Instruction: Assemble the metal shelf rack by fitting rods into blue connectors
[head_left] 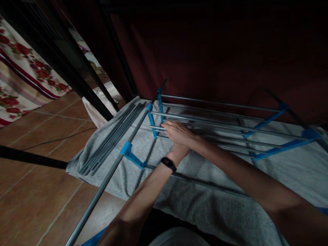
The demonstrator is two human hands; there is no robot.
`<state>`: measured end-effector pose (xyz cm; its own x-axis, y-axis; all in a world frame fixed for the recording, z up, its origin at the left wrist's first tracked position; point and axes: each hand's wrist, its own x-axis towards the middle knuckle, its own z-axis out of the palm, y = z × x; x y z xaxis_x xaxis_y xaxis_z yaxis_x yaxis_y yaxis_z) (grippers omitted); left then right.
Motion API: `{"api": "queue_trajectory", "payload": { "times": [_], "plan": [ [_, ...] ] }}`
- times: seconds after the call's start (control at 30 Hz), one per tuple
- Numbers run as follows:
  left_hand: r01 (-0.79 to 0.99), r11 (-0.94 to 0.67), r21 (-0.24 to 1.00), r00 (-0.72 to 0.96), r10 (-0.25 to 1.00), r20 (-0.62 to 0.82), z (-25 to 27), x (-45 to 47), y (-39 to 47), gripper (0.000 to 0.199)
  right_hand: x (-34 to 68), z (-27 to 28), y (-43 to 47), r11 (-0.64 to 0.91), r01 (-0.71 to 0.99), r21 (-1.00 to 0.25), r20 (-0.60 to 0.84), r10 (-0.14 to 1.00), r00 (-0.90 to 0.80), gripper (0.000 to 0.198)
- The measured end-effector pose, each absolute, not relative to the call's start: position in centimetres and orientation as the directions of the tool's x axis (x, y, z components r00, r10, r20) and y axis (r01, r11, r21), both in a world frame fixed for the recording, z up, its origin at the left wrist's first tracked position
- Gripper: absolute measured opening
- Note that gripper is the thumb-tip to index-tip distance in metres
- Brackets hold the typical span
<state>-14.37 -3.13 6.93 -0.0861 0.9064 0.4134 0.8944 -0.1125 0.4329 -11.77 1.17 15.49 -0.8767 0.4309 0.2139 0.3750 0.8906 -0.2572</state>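
Observation:
My right hand (176, 131) is closed around a thin grey metal tube (155, 127), whose left end pokes out past a blue plastic bracket (151, 119). Just below and behind it is my left hand (180, 150), with a black band on the wrist; its fingers are hidden by the right hand and the tubes. Both hands are inside a rack frame of grey tubes and blue brackets. Parallel tubes (217, 122) run right to another blue bracket (271, 151). A single blue bracket (132, 155) sits on the long slanting side tube (107, 179).
Several loose grey tubes (110, 140) lie side by side on a grey towel (159, 155) under the rack. A dark red panel (205, 61) rises behind. Black bars (30, 157) cross the left side over a tiled floor (46, 140), near a floral cloth (30, 68).

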Motion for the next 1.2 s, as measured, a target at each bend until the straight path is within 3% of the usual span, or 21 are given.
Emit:
{"api": "queue_trajectory", "payload": {
  "times": [0.1,0.23,0.53,0.6,0.67,0.73,0.8,0.87,0.97,1.1,1.2],
  "plan": [
    [0.945,-0.166,0.282,0.067,0.942,0.329,7.4,-14.7,-3.2,0.046,-14.3,15.7,1.9,0.912,0.332,-0.239,0.104,0.364,-0.925,0.029],
    [0.955,-0.204,0.216,0.132,0.943,0.306,8.4,-14.9,-2.6,0.045,-16.7,15.3,3.0,0.908,0.338,-0.249,0.037,0.358,-0.933,0.030],
    [0.888,-0.391,0.241,0.213,0.816,0.538,5.1,-14.2,-5.2,0.044,-17.1,15.2,3.2,0.914,0.357,-0.193,-0.005,0.363,-0.932,0.031],
    [0.893,-0.325,0.311,0.105,0.823,0.558,3.4,-15.2,-7.1,0.038,-17.0,15.2,3.2,0.914,0.360,-0.185,-0.003,0.366,-0.931,0.032],
    [0.874,-0.121,0.470,-0.188,0.809,0.557,2.0,-17.0,-8.4,0.035,-17.1,15.1,3.3,0.913,0.364,-0.185,-0.005,0.369,-0.929,0.033],
    [0.712,0.126,0.690,-0.576,0.668,0.472,1.2,-19.4,-8.6,0.028,-17.1,15.0,3.4,0.911,0.367,-0.188,-0.013,0.371,-0.929,0.034],
    [0.462,0.248,0.852,-0.841,0.427,0.332,1.3,-22.0,-7.4,0.024,-17.1,15.0,3.4,0.911,0.366,-0.192,-0.015,0.370,-0.929,0.034],
    [0.381,0.201,0.902,-0.898,0.311,0.310,2.1,-24.4,-5.6,0.032,-17.0,15.1,3.4,0.909,0.365,-0.200,-0.014,0.369,-0.929,0.033],
    [0.418,0.019,0.908,-0.864,0.316,0.391,3.8,-26.6,-2.8,0.043,-17.0,15.3,3.4,0.910,0.357,-0.212,-0.021,0.361,-0.932,0.032],
    [0.324,-0.132,0.937,-0.835,0.426,0.349,4.9,-27.5,-1.0,0.025,-17.0,15.2,3.5,0.911,0.348,-0.223,-0.006,0.355,-0.935,0.034],
    [0.258,-0.215,0.942,-0.847,0.419,0.328,4.9,-27.7,-0.7,0.017,-17.2,14.7,3.9,0.909,0.336,-0.248,-0.002,0.346,-0.938,0.036]
  ]
}}
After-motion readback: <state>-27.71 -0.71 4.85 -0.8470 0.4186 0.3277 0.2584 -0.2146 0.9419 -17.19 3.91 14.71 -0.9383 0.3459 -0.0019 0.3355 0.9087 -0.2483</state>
